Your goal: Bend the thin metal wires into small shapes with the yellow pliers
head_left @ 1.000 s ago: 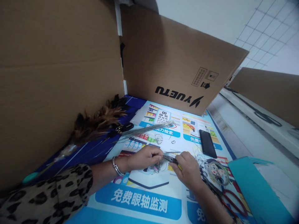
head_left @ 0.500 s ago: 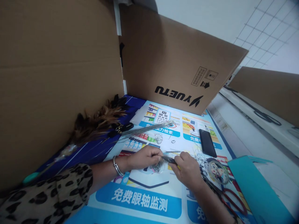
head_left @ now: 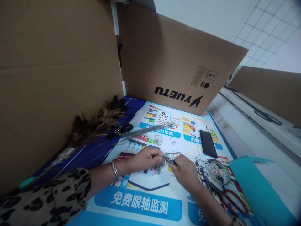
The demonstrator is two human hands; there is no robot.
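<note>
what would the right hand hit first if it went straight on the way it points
Most likely the bare left hand: the dark metal, yellow-trimmed pliers in the right hand point towards it, though depth is hard to judge.

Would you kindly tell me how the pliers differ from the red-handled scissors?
The pliers are gripped in the right hand, while the scissors lie on the printed table cover. The pliers' grip shows some yellow; the scissors' handles are red. Both are hand tools with dark working ends.
</note>
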